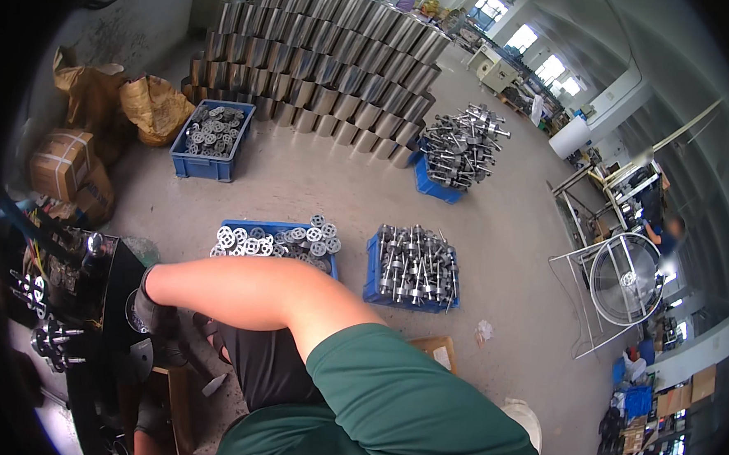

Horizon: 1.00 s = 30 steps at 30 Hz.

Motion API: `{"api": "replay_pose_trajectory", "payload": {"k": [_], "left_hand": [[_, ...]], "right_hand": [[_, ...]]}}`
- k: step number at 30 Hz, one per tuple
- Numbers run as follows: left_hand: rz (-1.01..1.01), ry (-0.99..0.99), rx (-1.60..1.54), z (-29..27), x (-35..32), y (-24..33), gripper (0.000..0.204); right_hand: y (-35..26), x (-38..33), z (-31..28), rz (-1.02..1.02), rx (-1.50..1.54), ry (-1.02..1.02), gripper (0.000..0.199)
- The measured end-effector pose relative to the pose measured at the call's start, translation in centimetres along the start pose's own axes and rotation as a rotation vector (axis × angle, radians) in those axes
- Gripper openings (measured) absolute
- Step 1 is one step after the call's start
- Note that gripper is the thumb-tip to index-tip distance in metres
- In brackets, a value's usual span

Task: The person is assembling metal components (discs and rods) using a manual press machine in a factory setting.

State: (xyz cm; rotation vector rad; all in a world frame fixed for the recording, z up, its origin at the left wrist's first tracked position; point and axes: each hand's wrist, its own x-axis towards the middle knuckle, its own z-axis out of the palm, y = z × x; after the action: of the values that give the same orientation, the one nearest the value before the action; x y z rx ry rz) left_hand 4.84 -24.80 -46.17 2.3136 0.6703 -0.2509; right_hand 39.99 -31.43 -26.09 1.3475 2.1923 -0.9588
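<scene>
My right arm reaches across to the left, and my right hand (159, 309), in a dark glove, is at the black machine (119, 276). Beside its fingers shows part of a round metal disc (135, 311); the fingers are too dark and turned away to read. Lower down, my left hand (153, 410), also gloved, is at the near side of the machine. Its fingers are lost in shadow, so any hold is hidden. Dark metal parts with shafts (57, 343) stick out at the machine's left.
Blue crates hold spoked metal discs (213, 131) and shafted rotor-like parts (416, 263); another heaped crate (433, 182) stands farther back. Shiny metal cylinders (307, 68) are stacked behind. Sacks (155, 108) and a strapped carton (60, 162) lie at left. A person (669, 237) is near a wheeled frame (626, 278).
</scene>
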Motion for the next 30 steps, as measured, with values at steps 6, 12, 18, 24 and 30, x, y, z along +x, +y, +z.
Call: {"api": "replay_pose_trajectory", "payload": {"k": [6,12,18,24,30], "left_hand": [[0.060,-0.011,-0.742,-7.4,-4.3,10.2,0.037],[0.307,0.219,-0.597,-11.0,-4.6,21.9,0.032],[0.336,0.425,-0.530,-9.4,-2.7,21.0,0.026],[0.287,0.393,-0.826,-5.2,2.4,18.1,0.022],[0.238,0.421,-0.775,-5.3,0.7,17.6,0.018]], "right_hand": [[-7.4,-1.2,0.5,0.109,0.432,0.310,0.054],[-14.1,2.2,6.6,-0.124,2.320,0.608,0.041],[-13.3,2.5,8.9,0.004,2.542,0.689,0.020],[-8.8,6.1,12.0,0.054,2.256,0.844,0.026],[-10.5,3.6,10.0,0.203,2.069,0.622,0.026]]}}
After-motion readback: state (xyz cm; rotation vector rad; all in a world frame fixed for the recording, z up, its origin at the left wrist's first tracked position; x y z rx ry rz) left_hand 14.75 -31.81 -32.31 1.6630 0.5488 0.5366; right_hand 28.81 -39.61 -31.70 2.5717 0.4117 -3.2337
